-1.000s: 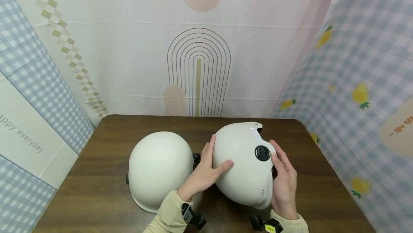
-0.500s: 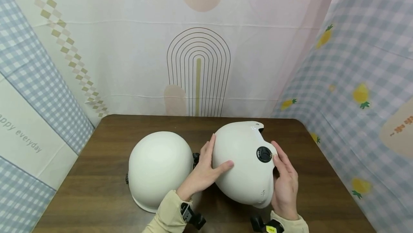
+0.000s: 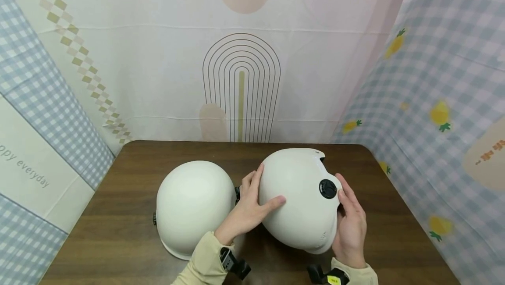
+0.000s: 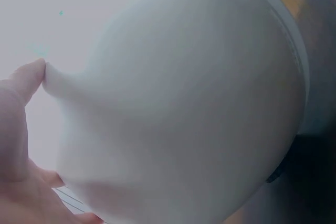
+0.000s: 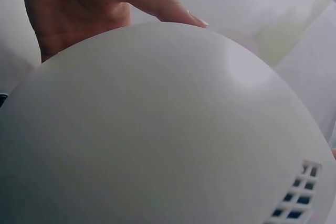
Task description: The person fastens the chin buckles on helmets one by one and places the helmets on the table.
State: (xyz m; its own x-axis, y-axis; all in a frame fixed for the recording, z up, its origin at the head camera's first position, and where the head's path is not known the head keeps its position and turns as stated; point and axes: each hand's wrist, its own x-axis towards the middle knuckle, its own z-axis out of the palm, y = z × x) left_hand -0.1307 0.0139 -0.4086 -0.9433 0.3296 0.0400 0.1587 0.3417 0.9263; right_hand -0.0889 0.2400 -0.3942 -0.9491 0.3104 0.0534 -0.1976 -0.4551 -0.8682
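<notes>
A glossy white helmet lies tilted on its side between both hands, over the right half of the table, its opening facing right. A round black dial sits near its rim. My left hand holds the shell from the left, thumb across the near side and fingers spread up the far side. At the right edge, my right hand grips the rim, thumb close below the dial. Slotted vents show low on the shell in the right wrist view. The helmet's inside is hidden.
Just left of the left wrist stands a second white helmet, dome up, with small black fittings at its sides. Both are on a dark brown wooden table. Patterned cloths hang behind and at the sides.
The held helmet has rolled slightly to the right, so its black dial sits further right. My right hand has shifted a little right with the rim; the left hand stays nearly in place.
</notes>
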